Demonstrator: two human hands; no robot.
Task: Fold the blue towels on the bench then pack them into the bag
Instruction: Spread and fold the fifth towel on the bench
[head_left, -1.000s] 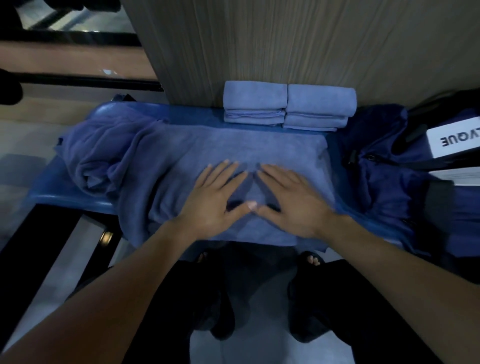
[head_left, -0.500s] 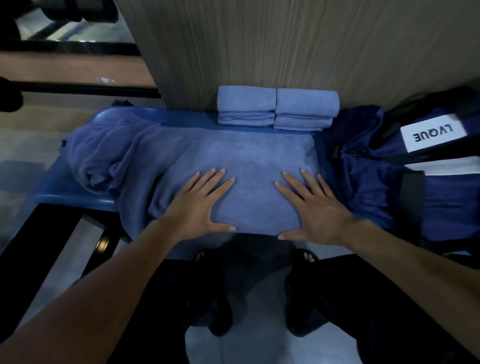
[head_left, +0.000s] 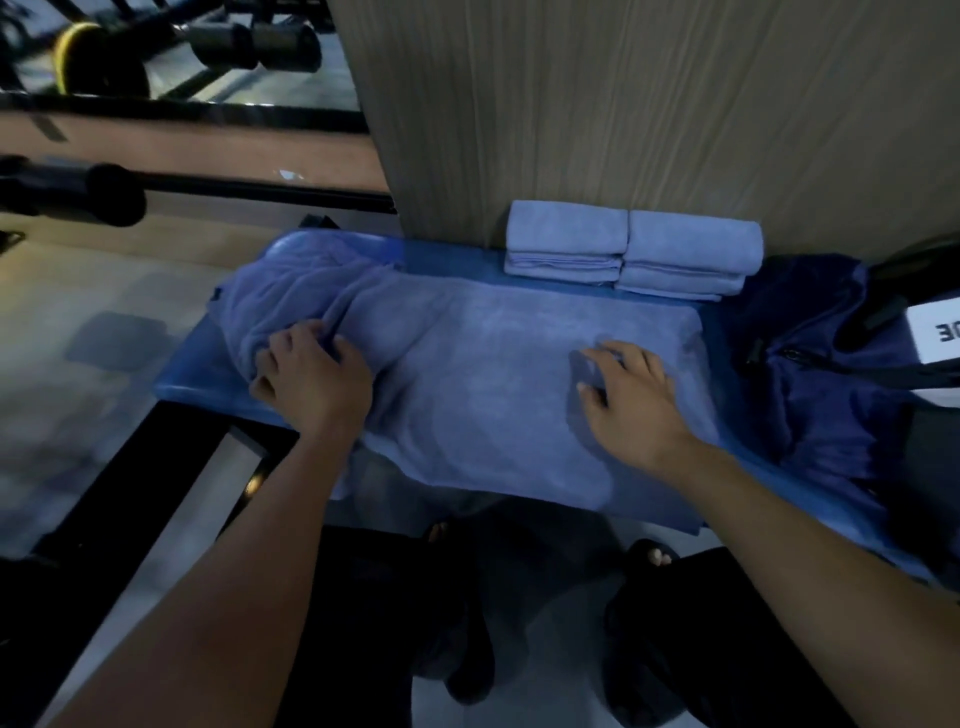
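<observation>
A large blue towel (head_left: 483, 379) lies spread over the blue bench (head_left: 176, 374), bunched up at its left end. My left hand (head_left: 311, 374) grips that bunched left part, fingers curled into the cloth. My right hand (head_left: 631, 395) rests on the flat right part, fingers bent with the tips on the cloth. Two stacks of folded blue towels (head_left: 631, 249) stand side by side at the back of the bench against the wall. The dark blue bag (head_left: 826, 364) sits at the right end of the bench.
A wooden wall panel (head_left: 649, 104) rises right behind the bench. Black gym bars and weights (head_left: 249, 41) lie at the upper left, with floor (head_left: 78, 332) left of the bench. My feet (head_left: 649, 556) show below the bench's front edge.
Both hands left the middle of the towel and spread apart. The left one went to the bunched left end and closed on it; the right one slid right.
</observation>
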